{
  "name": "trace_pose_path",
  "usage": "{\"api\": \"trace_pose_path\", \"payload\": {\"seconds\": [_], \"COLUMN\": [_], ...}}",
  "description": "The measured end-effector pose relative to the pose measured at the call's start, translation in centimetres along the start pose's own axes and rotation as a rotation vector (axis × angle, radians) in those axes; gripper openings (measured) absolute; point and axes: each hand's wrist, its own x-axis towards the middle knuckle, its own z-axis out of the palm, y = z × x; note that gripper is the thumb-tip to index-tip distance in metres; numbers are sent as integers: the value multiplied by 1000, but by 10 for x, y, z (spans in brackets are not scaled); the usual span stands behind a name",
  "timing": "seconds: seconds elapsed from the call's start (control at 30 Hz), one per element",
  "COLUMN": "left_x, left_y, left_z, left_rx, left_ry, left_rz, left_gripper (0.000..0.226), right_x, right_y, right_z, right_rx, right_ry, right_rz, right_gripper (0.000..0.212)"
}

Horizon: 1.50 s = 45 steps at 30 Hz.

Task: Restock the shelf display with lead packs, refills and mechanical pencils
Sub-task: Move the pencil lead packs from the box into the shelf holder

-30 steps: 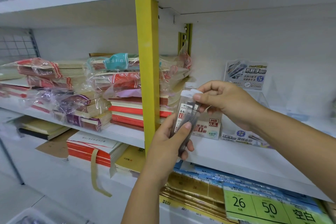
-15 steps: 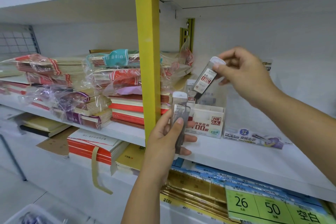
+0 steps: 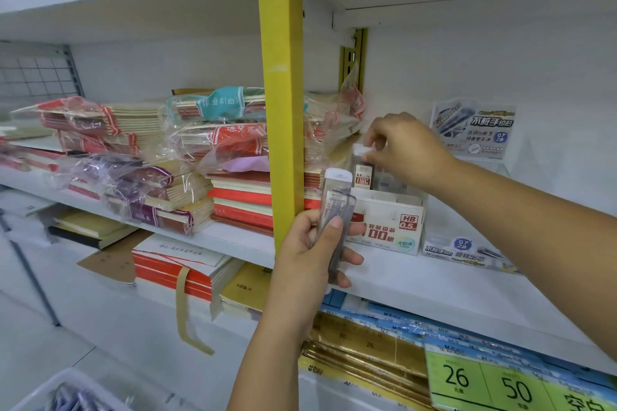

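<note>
A white display box (image 3: 387, 227) marked HB 0.5 stands on the white shelf (image 3: 434, 284), right of the yellow post. My right hand (image 3: 405, 150) pinches the white cap of a clear lead pack (image 3: 363, 173) and holds it upright in the box's back left corner. My left hand (image 3: 315, 250) is in front of the shelf edge, gripping a few more clear lead packs (image 3: 335, 210) fanned upward. A second, flatter display box (image 3: 467, 252) marked 0.7 2B lies to the right, with its header card (image 3: 474, 130) standing behind.
The yellow upright post (image 3: 278, 103) rises just left of my left hand. Stacks of plastic-wrapped notebooks (image 3: 187, 163) fill the shelf to the left. Below hang blue and gold packets (image 3: 384, 340) and green price labels (image 3: 484, 380). A white bin (image 3: 63, 392) sits at the lower left.
My right hand pulled one lead pack from the bundle in my left hand, lifted it up and right, then lowered it into the HB 0.5 box. My left hand stayed near the shelf edge.
</note>
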Motion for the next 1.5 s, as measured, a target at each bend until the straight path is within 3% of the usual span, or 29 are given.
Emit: {"api": "trace_pose_path", "payload": {"seconds": [0.1, 0.17, 0.27, 0.33, 0.43, 0.5, 0.57, 0.67, 0.73, 0.9, 1.07, 1.13, 1.23, 1.37, 1.43, 1.5], "left_x": [-1, -2, -3, -4, -5, -6, -6, -5, -4, -1, 0, 0, 0, -1, -1, -2], "left_y": [2, 3, 4, 5, 5, 5, 5, 4, 2, 1, 0, 1, 2, 1, 2, 4], "left_z": [1, 1, 3, 5, 7, 9, 9, 7, 4, 3, 3, 2, 1, 0, 0, 1], "left_rx": [2, 0, -13, -22, -35, -55, -64, -15, 14, 12, 26, 29, 28, 54, 69, 78], "left_ry": [-6, -6, -15, -17, -31, -48, -49, -11, 7, 9, -17, -17, -14, -20, -19, -27], "left_rz": [-12, -14, -9, -6, 0, -3, -11, -16, -5, 1, -14, -15, -10, 20, 40, 51], "left_gripper": [18, 18, 17, 15, 15, 21, 32, 30, 25, 20, 18, 17, 16, 14, 15, 18], "right_x": [-1, -6, -29, -49, -67, -67, -61, -45, -35, -23, -10, -6, -3, -9, -19, -38], "right_y": [3, 0, -17, -32, -41, -39, -32, -17, -11, -15, -6, 0, 6, 6, 0, -12], "right_z": [-1, -7, -25, -36, -39, -39, -42, -51, -52, -30, -10, -5, 2, -1, -10, -23], "right_rx": [-200, -207, 200, 550, 727, 781, 809, 755, 595, 248, 246, 236, 40, -154, -101, 149], "right_ry": [-46, -22, 6, -145, -349, -309, -158, 159, 238, 138, -4, -14, -1, -14, 30, 40], "right_rz": [-12, -25, 11, 63, 77, 137, 226, 246, 159, 1, 77, 88, 12, -10, -48, -52], "right_gripper": [26, 29, 23, 18, 18, 17, 16, 15, 14, 21, 18, 16, 16, 27, 26, 19]}}
